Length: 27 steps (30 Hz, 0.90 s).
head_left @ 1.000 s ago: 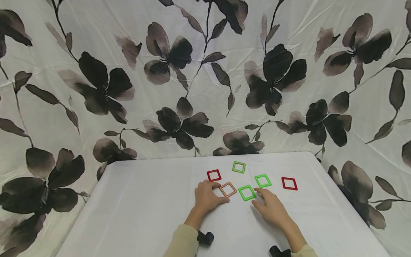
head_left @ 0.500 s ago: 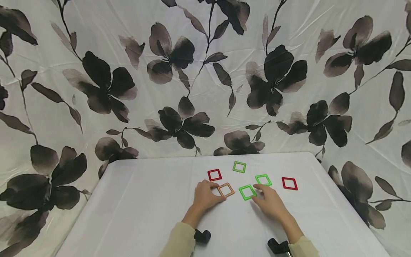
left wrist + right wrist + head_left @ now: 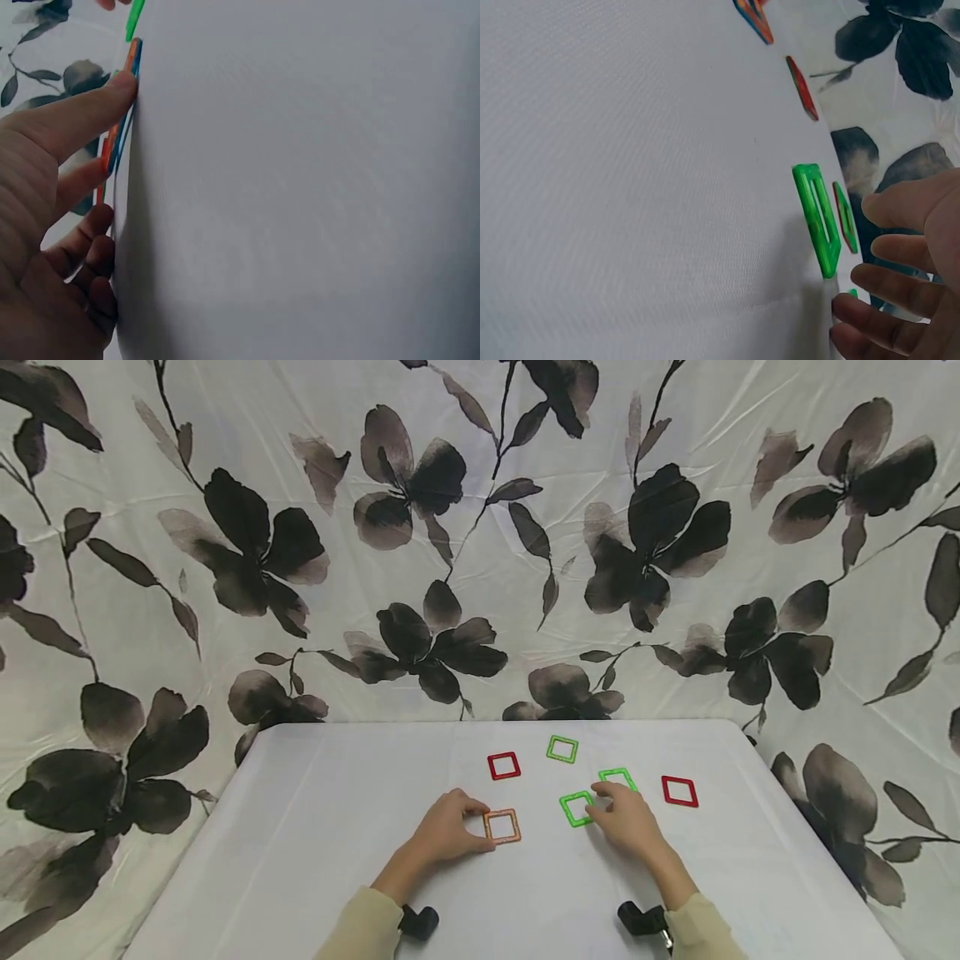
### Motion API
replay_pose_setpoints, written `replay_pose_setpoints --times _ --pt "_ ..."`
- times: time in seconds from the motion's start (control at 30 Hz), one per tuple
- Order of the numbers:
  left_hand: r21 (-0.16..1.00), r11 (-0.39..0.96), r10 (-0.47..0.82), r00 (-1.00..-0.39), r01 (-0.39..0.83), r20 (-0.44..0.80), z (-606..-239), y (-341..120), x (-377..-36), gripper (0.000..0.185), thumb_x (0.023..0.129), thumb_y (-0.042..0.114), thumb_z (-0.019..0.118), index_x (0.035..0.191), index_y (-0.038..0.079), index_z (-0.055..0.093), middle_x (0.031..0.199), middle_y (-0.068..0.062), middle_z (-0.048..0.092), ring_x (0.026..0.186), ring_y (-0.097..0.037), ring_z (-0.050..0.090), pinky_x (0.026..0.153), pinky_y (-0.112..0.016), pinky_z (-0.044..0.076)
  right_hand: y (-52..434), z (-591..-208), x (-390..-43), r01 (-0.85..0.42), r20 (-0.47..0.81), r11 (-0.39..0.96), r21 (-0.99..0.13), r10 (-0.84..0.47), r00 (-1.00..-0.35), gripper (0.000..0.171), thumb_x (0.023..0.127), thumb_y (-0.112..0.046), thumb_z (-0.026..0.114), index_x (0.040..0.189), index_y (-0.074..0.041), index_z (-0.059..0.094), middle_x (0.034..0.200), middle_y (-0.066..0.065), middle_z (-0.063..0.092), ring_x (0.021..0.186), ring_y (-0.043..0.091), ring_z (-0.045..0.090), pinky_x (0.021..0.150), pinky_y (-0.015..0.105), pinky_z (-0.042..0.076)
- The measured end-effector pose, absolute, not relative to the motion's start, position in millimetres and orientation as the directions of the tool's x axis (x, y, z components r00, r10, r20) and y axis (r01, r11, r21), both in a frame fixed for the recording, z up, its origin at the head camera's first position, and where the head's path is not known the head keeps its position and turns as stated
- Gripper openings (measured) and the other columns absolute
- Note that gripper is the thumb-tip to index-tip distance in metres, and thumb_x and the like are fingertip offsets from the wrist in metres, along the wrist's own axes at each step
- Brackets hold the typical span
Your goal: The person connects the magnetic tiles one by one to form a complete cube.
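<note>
A white table (image 3: 300,860) is backed by a flowered cloth (image 3: 525,585). To the left of the nearest green frame (image 3: 566,812), an orange frame (image 3: 517,826) is pinched by the left hand (image 3: 448,828); just beside that green frame the right hand (image 3: 628,821) is held, fingers loosely parted, nothing gripped.

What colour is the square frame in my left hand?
The frame is orange and blue, clearest from the left wrist camera.

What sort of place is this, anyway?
Probably a makeshift indoor setup, perhaps for play or filming, though I can't be sure: a creased floral sheet fills the background, and coloured squares are spread across a white table.
</note>
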<state>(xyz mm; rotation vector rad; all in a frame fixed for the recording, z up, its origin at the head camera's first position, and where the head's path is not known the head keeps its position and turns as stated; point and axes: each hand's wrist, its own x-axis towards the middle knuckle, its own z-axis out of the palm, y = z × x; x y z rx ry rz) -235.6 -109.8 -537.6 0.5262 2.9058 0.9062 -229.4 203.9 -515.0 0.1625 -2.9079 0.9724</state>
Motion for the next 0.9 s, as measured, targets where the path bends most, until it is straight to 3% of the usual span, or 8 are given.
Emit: replay_pose_setpoints --times 0.17,0.47,0.67,0.9 --pt "0.567 0.765 0.343 -0.938 0.307 0.045 -538.2 -126.3 -229.0 0.057 0.065 0.047 0.088 0.111 0.016 0.074 0.089 0.008 0.052 0.082 -0.011 0.047 0.073 -0.031 0.042 202.4 -515.8 -232.4 -0.125 0.102 0.804 -0.581 -0.08 -0.992 0.038 0.085 -0.019 0.073 0.118 -0.001 0.066 0.113 0.013 0.067 0.082 0.019 0.062 0.07 0.039 0.049" --pt "0.62 0.707 0.405 -0.914 0.341 0.041 -539.5 -143.5 -223.7 0.057 0.065 0.044 0.089 0.112 0.018 0.073 0.09 0.008 0.054 0.082 -0.012 0.047 0.073 -0.031 0.041 202.6 -517.3 -236.6 -0.137 0.104 0.795 -0.591 -0.093 -0.99 0.039 0.086 -0.019 0.073 0.119 -0.001 0.066 0.108 0.014 0.067 0.096 0.029 0.063 0.082 0.049 0.047" --pt "0.59 0.715 0.436 -0.899 0.375 0.043 -539.6 -149.4 -221.2 0.056 0.066 0.046 0.088 0.114 0.021 0.073 0.091 0.01 0.054 0.083 -0.011 0.047 0.074 -0.031 0.04 201.8 -518.3 -245.5 -0.133 0.088 0.793 -0.595 -0.1 -0.991 0.037 0.086 -0.018 0.072 0.121 -0.006 0.066 0.105 0.011 0.067 0.102 0.03 0.06 0.088 0.051 0.045" --pt "0.618 0.7 0.43 -0.902 0.358 0.036 -541.4 -150.9 -221.5 0.058 0.067 0.046 0.087 0.115 0.019 0.07 0.094 0.009 0.054 0.089 -0.011 0.049 0.08 -0.034 0.042 202.0 -519.5 -255.9 -0.181 0.111 0.799 -0.573 -0.144 -0.983 0.03 0.084 -0.013 0.073 0.113 -0.005 0.071 0.087 0.004 0.066 0.082 0.021 0.059 0.075 0.044 0.047"
